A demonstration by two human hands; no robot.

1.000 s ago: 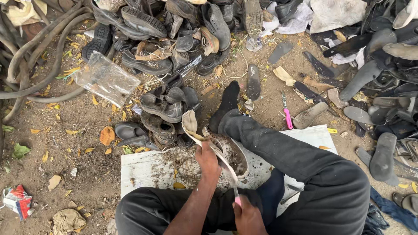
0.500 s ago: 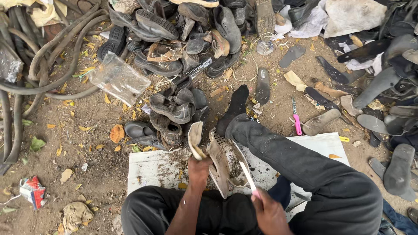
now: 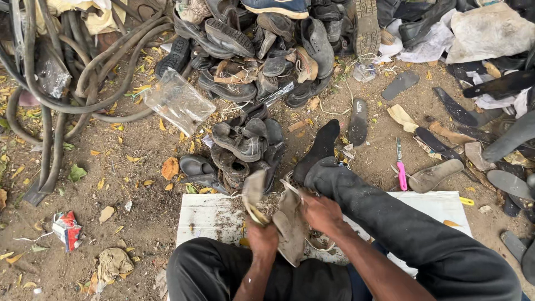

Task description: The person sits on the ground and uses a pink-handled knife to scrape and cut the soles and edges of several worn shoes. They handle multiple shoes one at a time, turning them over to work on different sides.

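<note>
While a worn shoe point(image 3: 290, 231) is gripped by both hands | sole strip point(image 3: 253, 195) clenched in left hand point(image 3: 262, 237), partly peeled | right hand point(image 3: 320, 212) clasped on upper | rest of sole still attached.

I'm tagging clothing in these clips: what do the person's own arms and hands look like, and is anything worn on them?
Both forearms are bare, with no sleeve showing anywhere in view. The left hand and right hand are ungloved, and no watch, ring or bracelet is visible. Lower down, the person wears dark trousers and a black sock.
</note>
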